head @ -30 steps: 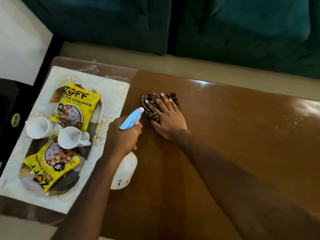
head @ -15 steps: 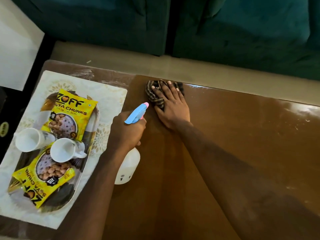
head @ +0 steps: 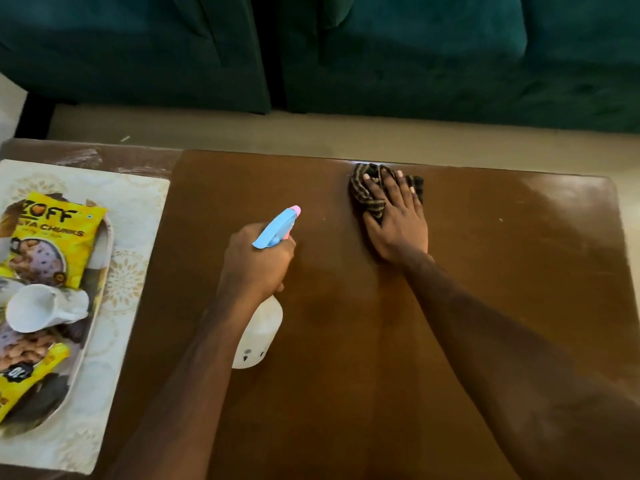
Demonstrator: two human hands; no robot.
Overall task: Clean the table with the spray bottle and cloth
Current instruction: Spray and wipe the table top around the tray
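bench wiped with cloth while spray bottle is held

a dark green sofa (head: pixel 381 50) is seen across the top of the view, with a strip of pale floor (head: pixel 311 133) between it and the bench. the brown wooden bench (head: pixel 346 375) fills most of the frame, and a glossy sheen is shown on its right part. a pale patterned mat (head: pixel 131 209) is laid on the left end of the bench, and a long tray (head: pixel 90 327) is set on it. on the tray, a yellow snack packet (head: pixel 52 233) is laid at the far end, a second yellow packet (head: pixel 24 368) at the near end, and a white cup (head: pixel 41 311) is tipped on its side between them.

the right hand (head: pixel 398 220) is pressed flat, fingers spread open, on the dark striped cloth (head: pixel 369 192), which is bunched against the bench near its far edge. the left hand (head: pixel 256 265) is closed around the neck of the spray bottle (head: pixel 258 330), held above the bench, well apart from the cloth. the bottle's white body is angled back along the forearm, and its blue trigger head with pink nozzle is pointed towards the far right.
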